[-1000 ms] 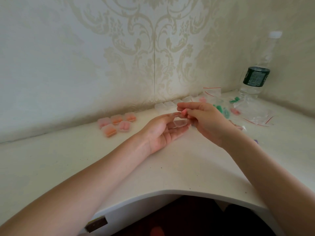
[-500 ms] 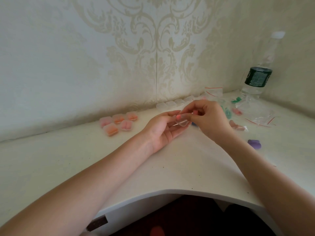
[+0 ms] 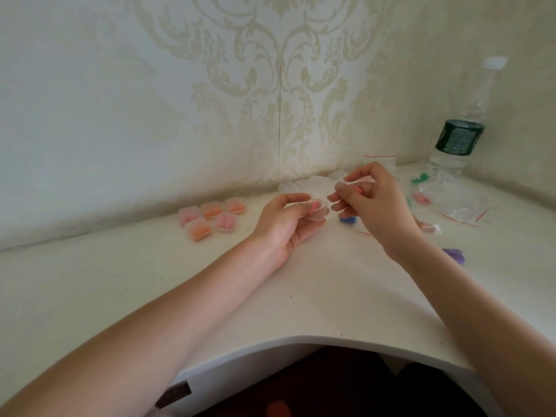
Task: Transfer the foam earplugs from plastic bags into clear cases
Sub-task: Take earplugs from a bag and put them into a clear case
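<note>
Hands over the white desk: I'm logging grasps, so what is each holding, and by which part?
The left hand pinches a small clear plastic case by its edges. The right hand pinches a pink foam earplug.

- White corner desk [image 3: 301, 290] with a curved cut-out front edge, set against patterned walls.
- Five filled clear cases [image 3: 210, 217], pink or orange inside, clustered left of centre near the wall.
- Row of empty clear cases [image 3: 304, 185] along the wall base.
- Water bottle [image 3: 458, 127], upright, far right corner.
- Clear plastic bags [image 3: 463, 206] with red strips, right side.
- Loose earplugs: green [image 3: 421, 178], pink [image 3: 421, 198], blue [image 3: 348, 219], purple [image 3: 454, 255].
</note>
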The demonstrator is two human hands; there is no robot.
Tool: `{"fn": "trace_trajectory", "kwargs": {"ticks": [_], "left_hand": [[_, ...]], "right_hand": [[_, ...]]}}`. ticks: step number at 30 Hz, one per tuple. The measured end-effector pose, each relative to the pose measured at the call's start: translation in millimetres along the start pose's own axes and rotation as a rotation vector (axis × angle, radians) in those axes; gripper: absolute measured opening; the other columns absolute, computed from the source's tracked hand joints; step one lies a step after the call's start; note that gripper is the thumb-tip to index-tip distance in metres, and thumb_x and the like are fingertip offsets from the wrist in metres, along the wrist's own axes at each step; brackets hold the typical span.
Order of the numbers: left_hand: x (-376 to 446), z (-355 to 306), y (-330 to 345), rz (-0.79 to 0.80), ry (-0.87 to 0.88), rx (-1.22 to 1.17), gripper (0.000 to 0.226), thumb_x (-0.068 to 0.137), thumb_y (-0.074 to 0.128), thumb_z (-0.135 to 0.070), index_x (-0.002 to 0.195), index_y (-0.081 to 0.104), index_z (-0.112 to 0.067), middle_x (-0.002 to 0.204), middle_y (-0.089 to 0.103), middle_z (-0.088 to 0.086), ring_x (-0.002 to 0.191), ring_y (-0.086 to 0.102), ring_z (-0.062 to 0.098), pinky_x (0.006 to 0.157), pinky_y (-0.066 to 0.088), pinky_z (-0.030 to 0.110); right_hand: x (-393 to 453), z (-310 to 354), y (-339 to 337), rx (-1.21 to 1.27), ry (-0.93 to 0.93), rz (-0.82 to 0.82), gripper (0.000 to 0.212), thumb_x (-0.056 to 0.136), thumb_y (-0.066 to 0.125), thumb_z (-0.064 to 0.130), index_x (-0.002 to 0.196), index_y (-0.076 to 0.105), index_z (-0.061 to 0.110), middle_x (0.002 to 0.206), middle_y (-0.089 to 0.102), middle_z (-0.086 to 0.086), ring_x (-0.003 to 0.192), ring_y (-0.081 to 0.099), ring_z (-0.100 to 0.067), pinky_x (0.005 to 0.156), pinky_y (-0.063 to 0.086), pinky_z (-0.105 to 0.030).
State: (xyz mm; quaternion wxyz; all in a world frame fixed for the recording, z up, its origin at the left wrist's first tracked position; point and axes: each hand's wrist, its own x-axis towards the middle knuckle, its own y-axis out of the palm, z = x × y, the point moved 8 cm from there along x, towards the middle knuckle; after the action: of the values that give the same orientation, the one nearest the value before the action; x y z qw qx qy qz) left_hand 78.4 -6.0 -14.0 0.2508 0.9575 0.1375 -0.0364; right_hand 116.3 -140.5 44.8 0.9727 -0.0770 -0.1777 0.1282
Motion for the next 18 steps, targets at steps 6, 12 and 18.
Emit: {"fn": "trace_trajectory", "kwargs": {"ticks": [6,12,18], "left_hand": [[0,1,2,0.003,0.034,0.065,0.03,0.086,0.064,0.001,0.108,0.046,-0.008,0.088,0.07,0.017,0.089,0.069,0.026,0.08,0.057,0.033],[-3,-2,1,-0.016,0.079,0.061,0.024,0.089,0.055,0.005,0.094,0.042,-0.014,0.077,0.067,0.015,0.085,0.069,0.026,0.083,0.057,0.032],[-4,-4,4,-0.011,0.078,0.139,0.025,0.087,0.044,0.01,0.085,0.063,-0.006,0.071,0.069,0.005,0.073,0.069,0.017,0.076,0.058,0.024]], "right_hand": [[-6,16,9,-0.097,-0.112,0.072,0.013,0.097,0.051,0.022,0.085,0.052,0.019,0.077,0.073,0.012,0.06,0.051,-0.025,0.058,0.041,-0.032],[-4,8,17,-0.174,-0.113,0.091,0.012,0.09,0.062,0.01,0.088,0.058,0.021,0.086,0.068,0.005,0.064,0.056,0.0,0.065,0.046,-0.02],[-9,13,12,-0.282,-0.225,0.012,0.028,0.07,0.082,0.008,0.076,0.054,0.014,0.069,0.057,0.003,0.059,0.05,-0.002,0.058,0.043,-0.017]]}}
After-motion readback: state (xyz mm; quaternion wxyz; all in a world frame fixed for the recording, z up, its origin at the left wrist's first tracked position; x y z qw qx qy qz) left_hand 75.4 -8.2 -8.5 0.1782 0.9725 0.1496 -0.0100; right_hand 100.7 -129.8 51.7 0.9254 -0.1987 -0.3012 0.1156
